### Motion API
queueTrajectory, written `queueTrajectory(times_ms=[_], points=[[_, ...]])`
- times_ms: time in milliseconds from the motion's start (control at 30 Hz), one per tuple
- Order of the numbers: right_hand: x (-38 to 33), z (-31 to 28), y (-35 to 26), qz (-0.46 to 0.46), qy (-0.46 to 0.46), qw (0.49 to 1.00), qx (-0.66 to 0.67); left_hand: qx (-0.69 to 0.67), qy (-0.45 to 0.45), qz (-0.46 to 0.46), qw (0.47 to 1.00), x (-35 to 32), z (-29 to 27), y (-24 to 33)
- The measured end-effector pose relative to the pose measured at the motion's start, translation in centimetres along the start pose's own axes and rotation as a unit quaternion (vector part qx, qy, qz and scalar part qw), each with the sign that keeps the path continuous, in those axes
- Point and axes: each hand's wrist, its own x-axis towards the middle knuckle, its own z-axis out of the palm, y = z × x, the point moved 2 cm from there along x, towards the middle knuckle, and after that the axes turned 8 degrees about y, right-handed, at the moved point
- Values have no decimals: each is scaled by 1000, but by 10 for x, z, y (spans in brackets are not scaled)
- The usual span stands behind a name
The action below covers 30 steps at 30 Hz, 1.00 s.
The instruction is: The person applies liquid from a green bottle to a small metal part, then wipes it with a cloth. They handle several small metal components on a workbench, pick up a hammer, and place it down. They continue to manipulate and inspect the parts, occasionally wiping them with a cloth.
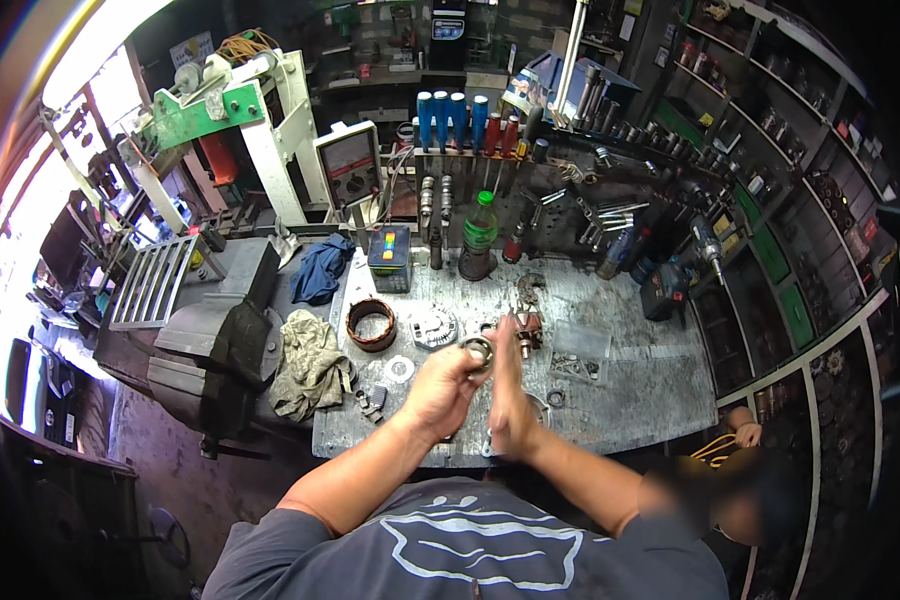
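Note:
My left hand (438, 391) is closed on a small ring-shaped metal bearing (487, 347), pinched at the thumb and fingers above the workbench (660, 390). Right beside it, my right hand (510, 395) is held edge-up with its fingers stretched out flat, the palm facing the bearing; whether it touches is unclear. Left of my hands lie a copper-wound stator ring (354, 331), a round silver housing (434, 328) and a flat pale disc (399, 370). Just beyond the right hand is a rotor-like part (528, 322), partly hidden by the fingers.
A clear plastic bag (582, 345) with small parts lies to the right. Farther back stand a green bottle (481, 222) and a dark box (389, 262). Rags (310, 365) and a large vise (200, 345) are at left. Another person (740, 500) is at the lower right.

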Motion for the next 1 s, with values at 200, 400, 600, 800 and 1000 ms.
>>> queueTrajectory(times_ms=[200,400,600,800,1000], points=[[-43,-20,9,61,13,995,-80,38,92,13,995,9,-25,8],[-37,-40,0,45,21,985,-167,128,50,-96,986,-9,-7,-57],[-76,-72,-6,67,58,973,-212,147,-8,-191,971,-8,1,-95],[-117,-121,32,222,175,941,-185,199,-42,-200,958,-5,20,-107],[-184,-144,90,349,156,874,-300,293,32,-84,952,-12,-16,-68]])
